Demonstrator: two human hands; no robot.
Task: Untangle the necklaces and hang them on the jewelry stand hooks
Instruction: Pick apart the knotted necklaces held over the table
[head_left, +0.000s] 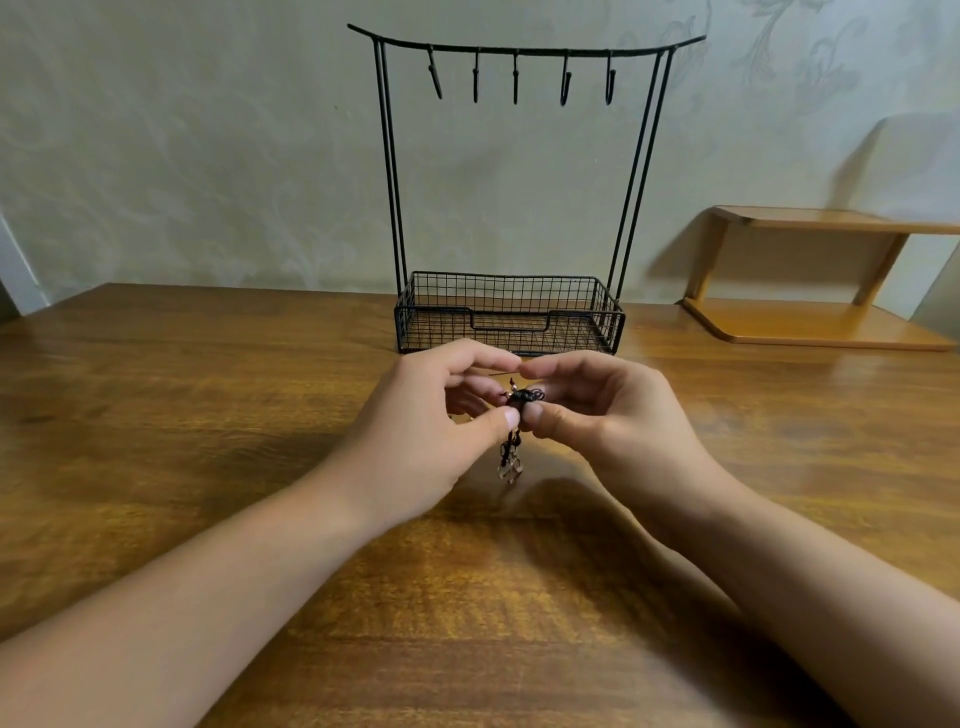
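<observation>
A: How many hands are on the tangle?
B: Two. The left hand (415, 415) and the right hand (613, 415) meet above the tabletop (208, 415), just in front of the stand (511, 208). Each pinches the dark tangle of necklaces (522, 397) with curled fingers (545, 370), thumb tips nearly touching.
A: How many necklaces?
B: I cannot tell; they are knotted in one small clump. One strand with a pale pendant (510, 467) hangs below the thumbs.
A: And the hooks?
B: Five hooks (515, 78) hang from the stand's one top bar, all bare. One wire basket (509, 312) forms its base.
A: Anything else?
B: One wooden shelf (810, 280) with two levels stands at the right, against the wall (208, 156).
</observation>
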